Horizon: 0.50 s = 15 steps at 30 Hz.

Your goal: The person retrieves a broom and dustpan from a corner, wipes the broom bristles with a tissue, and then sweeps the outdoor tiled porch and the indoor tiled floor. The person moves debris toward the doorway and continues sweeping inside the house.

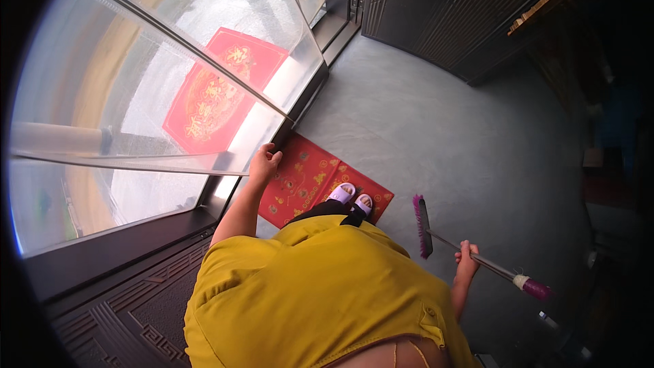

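Observation:
My left hand [263, 165] is at the edge of a clear plastic door curtain [153, 99], its fingers curled at the curtain's border. In my right hand [466, 256] is a broom, gripped round its metal handle [496, 268]. The broom's head [423, 226] has purple bristles and hangs in front of me, left of that hand. A purple grip [535, 289] with pale string wound beside it forms the handle's other end. My feet in light purple slippers [342, 193] stand on a red mat [300, 177] with gold patterns.
Beyond the curtain, a second red mat [262, 51] with gold decoration lies outside on pale ground. A dark carved door leaf [436, 7] stands at the far right, another dark patterned panel [129, 307] at the near left. Smooth grey floor [422, 109] spreads ahead and right.

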### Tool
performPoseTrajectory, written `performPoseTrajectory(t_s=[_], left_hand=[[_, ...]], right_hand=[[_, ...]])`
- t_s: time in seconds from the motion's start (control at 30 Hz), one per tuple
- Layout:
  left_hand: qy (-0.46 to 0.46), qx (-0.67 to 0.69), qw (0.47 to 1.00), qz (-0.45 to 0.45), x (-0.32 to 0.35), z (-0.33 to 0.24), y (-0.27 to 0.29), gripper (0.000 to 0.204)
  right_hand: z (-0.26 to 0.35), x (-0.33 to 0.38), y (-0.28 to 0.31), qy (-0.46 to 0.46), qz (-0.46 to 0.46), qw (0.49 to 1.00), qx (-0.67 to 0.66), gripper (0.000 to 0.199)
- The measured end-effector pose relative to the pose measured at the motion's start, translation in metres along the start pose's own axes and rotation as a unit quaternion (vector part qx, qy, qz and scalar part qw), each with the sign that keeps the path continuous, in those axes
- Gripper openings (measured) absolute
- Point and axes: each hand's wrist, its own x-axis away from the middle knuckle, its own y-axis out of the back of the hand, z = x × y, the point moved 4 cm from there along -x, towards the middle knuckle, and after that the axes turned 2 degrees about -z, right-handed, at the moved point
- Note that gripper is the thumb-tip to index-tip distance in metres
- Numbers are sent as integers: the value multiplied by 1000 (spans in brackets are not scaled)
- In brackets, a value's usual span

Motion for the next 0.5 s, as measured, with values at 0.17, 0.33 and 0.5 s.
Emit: performPoseTrajectory(t_s=[0.17, 0.33, 0.5], left_hand=[[-60, 64, 984, -158, -11, 0, 66, 44], [-146, 188, 943, -232, -43, -63, 130, 40], [-222, 241, 922, -207, -100, -122, 175, 38]], right_hand=[[0, -34, -19, 46, 51, 997, 37, 19], [24, -48, -47, 55, 63, 995, 49, 20], [74, -41, -87, 66, 45, 996, 46, 20]])
